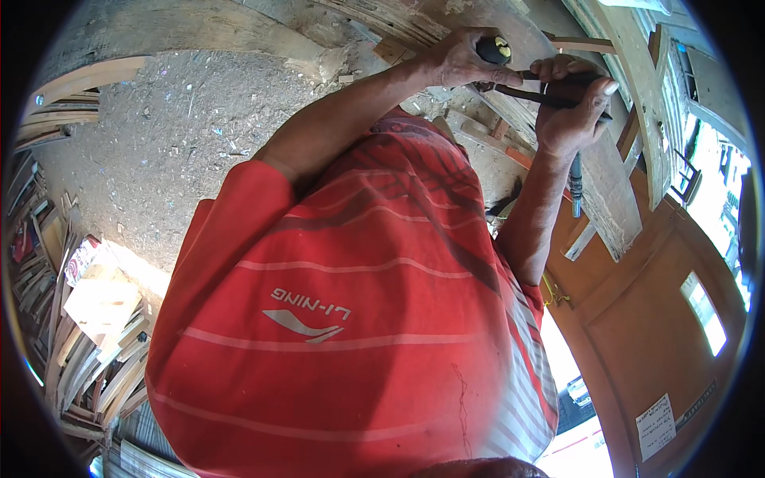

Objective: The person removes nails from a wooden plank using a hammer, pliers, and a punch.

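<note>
At the top right, both of my hands are raised over the wooden boards. My left hand (pixel 466 62) is closed around a dark handle (pixel 494 52), whose rounded black end carries a yellow patch. A thin dark bar (pixel 526 94) runs between the two hands. My right hand (pixel 567 111) is curled on a dark tool, its thumb lying along the outer side. Below that hand, a grey metal rod end (pixel 576 187) sticks out; I cannot tell whether it belongs to the same tool. My fingers hide most of what they hold.
A long pale plank (pixel 610 195) lies beneath my right hand. Curved boards (pixel 199 30) stand at the upper left, with stacked wood offcuts (pixel 100 374) at the lower left. Wood bits litter the dusty floor (pixel 183 135). A brown panel (pixel 645 311) stands at the right.
</note>
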Motion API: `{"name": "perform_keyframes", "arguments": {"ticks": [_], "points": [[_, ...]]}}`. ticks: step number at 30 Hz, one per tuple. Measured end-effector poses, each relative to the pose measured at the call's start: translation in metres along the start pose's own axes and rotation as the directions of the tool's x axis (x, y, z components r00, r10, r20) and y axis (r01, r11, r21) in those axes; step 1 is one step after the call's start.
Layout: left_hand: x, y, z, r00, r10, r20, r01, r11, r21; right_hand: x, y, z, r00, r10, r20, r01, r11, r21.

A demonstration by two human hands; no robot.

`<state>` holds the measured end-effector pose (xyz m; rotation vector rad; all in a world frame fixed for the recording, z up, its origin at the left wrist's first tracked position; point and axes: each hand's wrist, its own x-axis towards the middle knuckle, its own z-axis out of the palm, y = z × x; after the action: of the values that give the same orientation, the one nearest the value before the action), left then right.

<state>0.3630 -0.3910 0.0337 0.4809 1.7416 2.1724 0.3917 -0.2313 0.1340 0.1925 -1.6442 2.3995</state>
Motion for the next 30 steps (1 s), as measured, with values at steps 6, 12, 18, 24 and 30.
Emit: {"name": "perform_keyframes", "arguments": {"ticks": [6, 12, 18, 24, 30], "points": [[-0.003, 0.009, -0.003, 0.998, -0.007, -0.060, 0.007, 1.000, 0.005, 0.035, 0.007, 0.025, 0.994, 0.108, -0.009, -0.105, 0.938, -0.330], [-0.002, 0.003, -0.003, 0.996, -0.018, -0.093, 0.017, 1.000, -0.009, 0.048, 0.010, 0.033, 0.984, 0.179, 0.015, -0.154, 0.884, -0.442], [0.001, -0.004, -0.005, 0.996, -0.030, -0.087, 0.029, 0.999, -0.020, 0.046, 0.011, 0.026, 0.977, 0.215, 0.009, -0.197, 0.908, -0.370], [0.001, 0.002, -0.003, 0.997, -0.059, -0.052, 0.056, 0.997, -0.057, 0.041, -0.010, 0.016, 0.977, 0.210, 0.047, -0.178, 0.913, -0.368], [0.011, 0.023, -0.016, 0.953, -0.212, -0.218, 0.167, 0.964, -0.207, 0.012, 0.006, -0.006, 0.888, -0.361, -0.284, 0.226, 0.882, -0.415]]}}
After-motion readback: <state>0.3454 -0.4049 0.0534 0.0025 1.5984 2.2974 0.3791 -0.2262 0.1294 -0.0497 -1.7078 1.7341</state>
